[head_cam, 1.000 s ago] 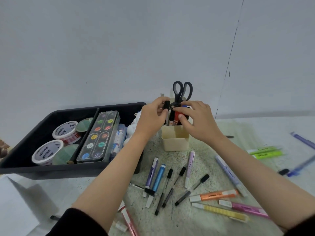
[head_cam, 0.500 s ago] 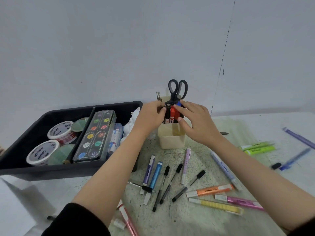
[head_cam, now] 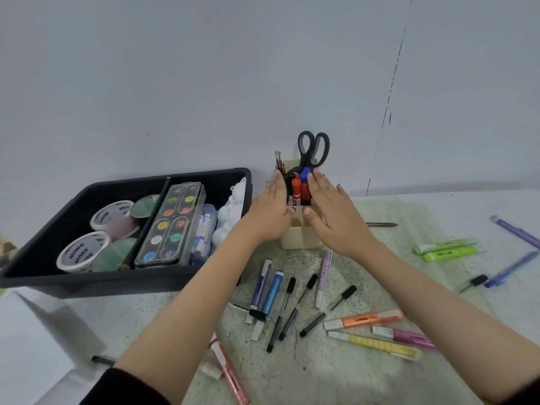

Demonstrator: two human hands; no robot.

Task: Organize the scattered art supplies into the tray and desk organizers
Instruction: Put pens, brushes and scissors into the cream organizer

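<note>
A cream desk organizer stands against the wall, holding black scissors, red and blue markers and thin brushes. My left hand lies flat along its left side and my right hand along its right side, fingers straight, holding nothing. Several pens and highlighters lie scattered on the table in front, among them a blue pen, an orange highlighter and a yellow one. The black tray sits to the left.
The tray holds two tape rolls, a paint palette box and a white figurine. Two green highlighters and purple pens lie at the right. White paper covers the near left corner.
Both hands let go of the markers in the organizer and flattened out, sliding down along its two sides. The markers now stand in the organizer on their own.
</note>
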